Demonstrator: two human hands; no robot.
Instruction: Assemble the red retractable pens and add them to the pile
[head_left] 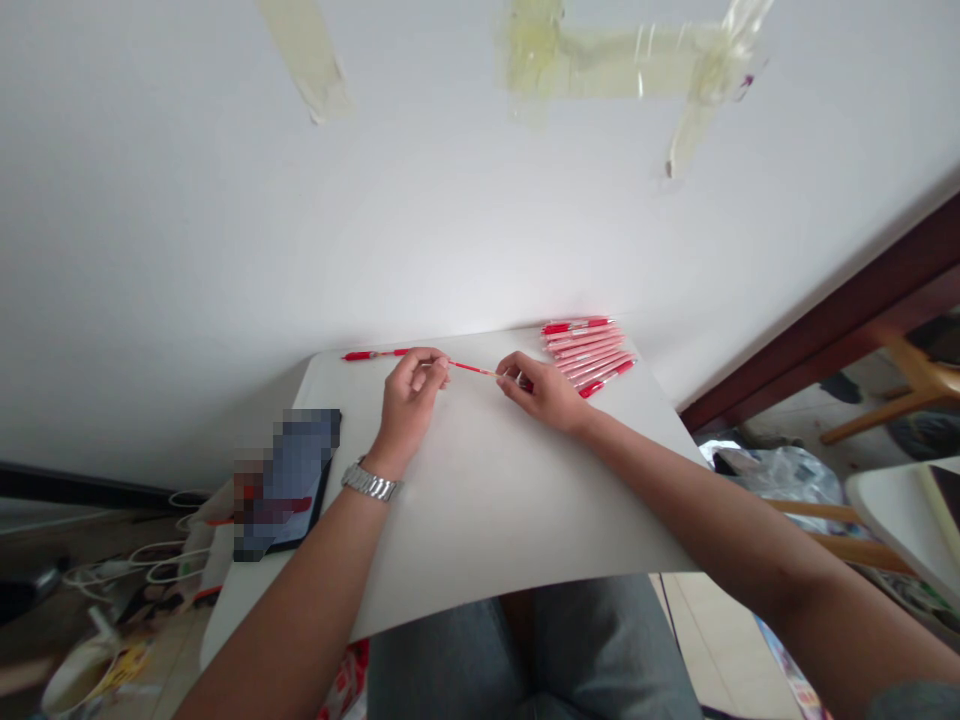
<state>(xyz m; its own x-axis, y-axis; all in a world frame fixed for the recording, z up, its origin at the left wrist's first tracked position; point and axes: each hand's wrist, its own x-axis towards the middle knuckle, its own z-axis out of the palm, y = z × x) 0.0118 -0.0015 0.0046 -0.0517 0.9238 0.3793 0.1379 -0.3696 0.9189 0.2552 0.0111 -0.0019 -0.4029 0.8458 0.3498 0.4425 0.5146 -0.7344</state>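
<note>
Stretched between my two hands is a thin red pen refill [472, 369], its paler end toward the right. My left hand [412, 390], with a metal watch at the wrist, pinches its left end. The fingers of my right hand [541, 390] are closed at its right end. A dark red bit shows beneath the right fingers; I cannot tell what it belongs to. Just right of that hand lies a row of red pens [589, 350], several side by side. Behind my left hand, a red pen piece [364, 356] lies along the table's back edge.
The white table [480, 500] stands against a wall with tape strips [637, 60]. A tablet or phone with a blurred screen [292, 480] lies at its left edge. Cables [150, 560] are on the floor at left; a plastic bag [795, 475] is at right.
</note>
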